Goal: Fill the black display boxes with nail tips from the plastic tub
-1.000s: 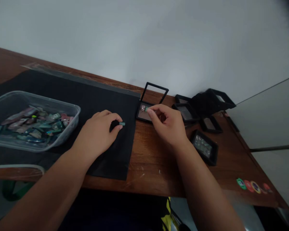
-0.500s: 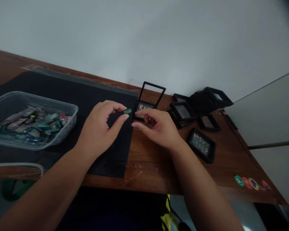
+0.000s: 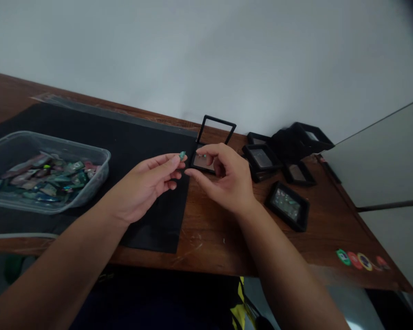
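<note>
My left hand (image 3: 147,185) is turned palm up above the black mat (image 3: 99,142) and pinches a small teal stone (image 3: 182,155) at its fingertips. My right hand (image 3: 223,178) hovers just right of it, thumb and forefinger curved apart next to the stone, holding nothing. Right behind the fingers stands an open black display case (image 3: 211,137) with its framed lid raised; a few small stones lie inside it.
A clear plastic tub (image 3: 7,151) of several coloured stones sits at the left on the mat. Several more black display cases (image 3: 289,204) cluster at the right on the wooden table (image 3: 220,238). Round stickers (image 3: 361,260) mark the table's right front corner. A white wall rises behind.
My left hand picked the teal stone off the mat, lifted it and turned palm up. My right hand drew back from the open case and came to meet it.
</note>
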Demonstrator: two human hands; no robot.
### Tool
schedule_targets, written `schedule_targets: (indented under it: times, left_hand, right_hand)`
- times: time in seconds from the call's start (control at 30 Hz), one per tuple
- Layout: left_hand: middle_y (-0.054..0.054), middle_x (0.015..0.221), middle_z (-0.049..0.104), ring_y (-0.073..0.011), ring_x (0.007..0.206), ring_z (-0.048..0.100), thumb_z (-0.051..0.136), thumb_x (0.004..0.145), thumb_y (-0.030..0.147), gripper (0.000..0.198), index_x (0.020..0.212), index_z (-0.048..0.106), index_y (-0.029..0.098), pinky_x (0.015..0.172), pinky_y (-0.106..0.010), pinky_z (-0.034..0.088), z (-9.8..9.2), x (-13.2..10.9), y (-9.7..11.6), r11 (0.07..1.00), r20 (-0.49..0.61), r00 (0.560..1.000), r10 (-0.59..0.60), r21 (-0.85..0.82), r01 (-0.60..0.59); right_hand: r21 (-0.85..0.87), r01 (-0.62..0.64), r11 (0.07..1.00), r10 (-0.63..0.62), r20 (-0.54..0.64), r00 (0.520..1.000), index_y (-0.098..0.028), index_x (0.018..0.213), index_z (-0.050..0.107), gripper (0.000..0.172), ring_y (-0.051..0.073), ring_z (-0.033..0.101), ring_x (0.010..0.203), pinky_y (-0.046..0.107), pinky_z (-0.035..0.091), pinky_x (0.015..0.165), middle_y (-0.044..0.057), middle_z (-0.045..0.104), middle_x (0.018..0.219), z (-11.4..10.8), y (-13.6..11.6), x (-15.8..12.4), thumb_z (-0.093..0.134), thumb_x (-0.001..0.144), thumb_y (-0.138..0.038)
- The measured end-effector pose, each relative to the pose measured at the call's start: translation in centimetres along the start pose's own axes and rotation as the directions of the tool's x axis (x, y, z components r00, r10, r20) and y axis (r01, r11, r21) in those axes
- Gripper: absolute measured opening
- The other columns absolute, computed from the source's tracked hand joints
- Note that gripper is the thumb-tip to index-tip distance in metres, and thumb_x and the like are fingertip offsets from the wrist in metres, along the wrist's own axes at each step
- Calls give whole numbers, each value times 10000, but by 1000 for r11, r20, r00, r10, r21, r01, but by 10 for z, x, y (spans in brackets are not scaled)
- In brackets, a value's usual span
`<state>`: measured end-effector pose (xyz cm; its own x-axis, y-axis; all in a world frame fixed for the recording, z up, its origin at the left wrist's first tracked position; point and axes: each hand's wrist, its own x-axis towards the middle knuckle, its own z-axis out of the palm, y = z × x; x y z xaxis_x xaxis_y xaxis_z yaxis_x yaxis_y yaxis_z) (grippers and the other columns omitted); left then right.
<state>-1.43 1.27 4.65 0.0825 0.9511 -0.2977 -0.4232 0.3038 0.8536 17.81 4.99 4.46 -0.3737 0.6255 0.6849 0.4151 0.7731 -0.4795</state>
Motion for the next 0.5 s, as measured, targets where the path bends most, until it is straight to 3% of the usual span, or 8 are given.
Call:
schedule_targets:
  times: [0.1, 0.23, 0.37, 0.5]
  left_hand:
    - [-10, 965, 726, -120, 844, 593, 985, 573, 462, 472, 912, 794, 196, 703, -224, 466, 2, 0, 0, 999, -5, 999, -32, 4, 32]
    - [-13, 966, 726, -118, 830, 583, 926, 688, 450, 380, 940, 793, 200, 694, -228, 449, 1, 0, -3, 996, 4, 1000, -2, 86, 2]
    - [-8, 931, 712, -116, 827, 576, 808, 853, 392, 209, 962, 793, 215, 715, -233, 443, -2, 0, -5, 991, 38, 999, -20, 132, 14]
    - [-27, 937, 717, -130, 827, 579, 801, 857, 399, 210, 937, 799, 204, 724, -243, 464, -3, 0, -5, 989, 40, 999, -20, 149, 14]
  right_hand:
    - [-42, 25, 999, -26, -8, 1000, -238, 1180, 669, 271, 157, 627, 812, 293, 540, 729, 16, 670, 942, -1, 1, 1, 735, 917, -237]
    - [-73, 99, 992, -97, 33, 995, -247, 1249, 692, 296, 177, 649, 938, 320, 557, 799, 56, 689, 1089, -2, 2, 1, 619, 975, -163]
    - [-81, 133, 988, -128, 60, 990, -245, 1211, 753, 279, 167, 662, 929, 308, 545, 786, 55, 703, 1039, -1, 4, -1, 597, 995, -162]
    - [-31, 72, 997, -69, 97, 993, -292, 1260, 746, 313, 141, 663, 885, 284, 541, 773, 26, 723, 1017, 0, 5, -2, 607, 997, -192]
